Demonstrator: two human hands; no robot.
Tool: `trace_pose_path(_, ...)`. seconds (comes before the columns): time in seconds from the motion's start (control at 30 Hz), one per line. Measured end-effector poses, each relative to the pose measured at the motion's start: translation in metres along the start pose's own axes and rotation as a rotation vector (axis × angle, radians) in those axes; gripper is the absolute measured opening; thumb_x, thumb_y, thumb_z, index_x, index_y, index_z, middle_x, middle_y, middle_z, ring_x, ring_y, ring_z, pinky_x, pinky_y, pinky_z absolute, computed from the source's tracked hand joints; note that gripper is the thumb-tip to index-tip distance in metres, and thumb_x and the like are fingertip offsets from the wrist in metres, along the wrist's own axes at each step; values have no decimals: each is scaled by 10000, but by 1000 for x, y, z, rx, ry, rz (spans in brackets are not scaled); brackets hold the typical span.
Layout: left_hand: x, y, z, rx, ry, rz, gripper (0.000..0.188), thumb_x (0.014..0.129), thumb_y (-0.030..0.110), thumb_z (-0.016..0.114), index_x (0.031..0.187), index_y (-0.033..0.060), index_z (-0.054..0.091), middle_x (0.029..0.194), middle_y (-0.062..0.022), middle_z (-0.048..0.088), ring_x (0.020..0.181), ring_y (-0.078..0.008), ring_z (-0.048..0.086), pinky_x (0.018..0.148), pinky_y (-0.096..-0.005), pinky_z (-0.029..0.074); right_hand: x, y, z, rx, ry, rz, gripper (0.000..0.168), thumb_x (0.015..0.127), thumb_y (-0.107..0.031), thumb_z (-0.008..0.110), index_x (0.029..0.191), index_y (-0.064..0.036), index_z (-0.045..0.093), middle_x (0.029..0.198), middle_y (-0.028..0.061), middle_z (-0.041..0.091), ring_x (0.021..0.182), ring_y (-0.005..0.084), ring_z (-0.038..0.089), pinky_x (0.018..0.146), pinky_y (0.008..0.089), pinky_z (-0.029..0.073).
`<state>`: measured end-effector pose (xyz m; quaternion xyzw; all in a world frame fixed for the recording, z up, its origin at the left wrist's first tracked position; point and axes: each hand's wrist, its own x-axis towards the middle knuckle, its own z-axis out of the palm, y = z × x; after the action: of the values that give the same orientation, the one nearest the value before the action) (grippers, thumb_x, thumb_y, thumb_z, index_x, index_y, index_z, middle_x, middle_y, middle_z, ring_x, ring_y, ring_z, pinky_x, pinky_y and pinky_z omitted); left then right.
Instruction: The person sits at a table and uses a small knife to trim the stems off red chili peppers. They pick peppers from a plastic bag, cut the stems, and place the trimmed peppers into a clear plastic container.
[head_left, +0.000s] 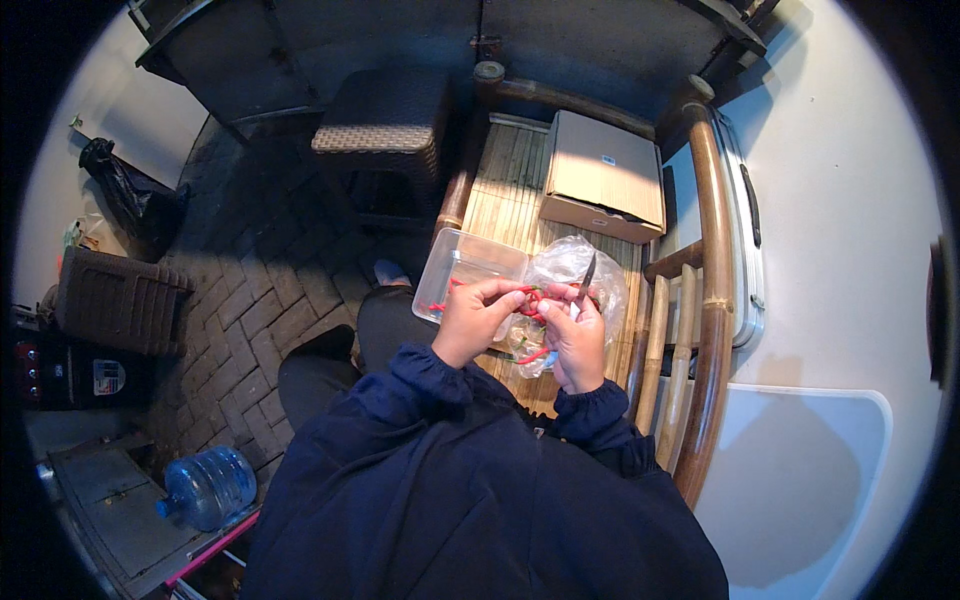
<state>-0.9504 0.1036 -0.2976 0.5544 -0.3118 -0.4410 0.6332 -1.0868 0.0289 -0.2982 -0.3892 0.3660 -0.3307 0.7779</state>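
My left hand (474, 315) pinches a red chili pepper (530, 289) by its green stem end, above the edge of a clear plastic container (480, 251). Several red chilies lie inside that container, partly hidden by the hand. My right hand (576, 330) grips a small knife (588, 279) with its blade pointing up and away from me, while its thumb and fingers meet the chili too. Below both hands a clear plastic bag (574, 255) is spread out, with more red chilies (534, 356) on it.
A bamboo bench (504, 161) carries these things, with a cardboard box (604, 169) at its far end and a bamboo rail (709, 225) on the right. A woven-pattern stool (379, 112) stands beyond the brick floor (247, 300). A blue water jug (210, 487) lies at lower left.
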Motion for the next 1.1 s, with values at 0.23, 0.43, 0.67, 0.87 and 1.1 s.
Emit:
trace_pose_path(0.23,-8,16,2,276,59,245,123,822,36,636,920,-25,680,798,-86,645,712,-134,611,650,-246,469,-14,-21,5,-84,-179,-65,395,989,-289,365,1300,-45,381,742,58,518,458,45,361,419,168,301)
trace_pose_path(0.43,-10,22,3,378,87,398,118,794,27,662,898,-25,683,776,-104,653,687,-154,619,598,-254,469,-26,-27,16,15,-280,41,405,1003,-270,301,1362,-85,333,726,70,508,451,51,343,414,164,289)
trace_pose_path(0.67,-15,31,3,331,64,271,130,806,27,660,919,-32,683,839,-106,670,760,-132,625,663,-230,486,-28,-21,16,-26,-285,36,385,995,-225,340,1352,-83,354,716,52,501,508,47,380,420,161,304)
trace_pose_path(0.87,-17,33,6,284,73,262,126,801,22,662,912,-35,681,836,-104,669,762,-133,622,687,-238,483,-29,-20,14,-32,-299,20,379,989,-228,367,1339,-81,370,707,26,492,536,39,397,425,159,307)
trace_pose_path(1.1,-18,30,5,291,84,247,121,801,18,660,907,-35,681,834,-101,669,765,-129,622,689,-233,481,-30,-20,15,-61,-293,6,359,984,-206,378,1325,-93,390,743,12,494,563,33,405,437,153,305)
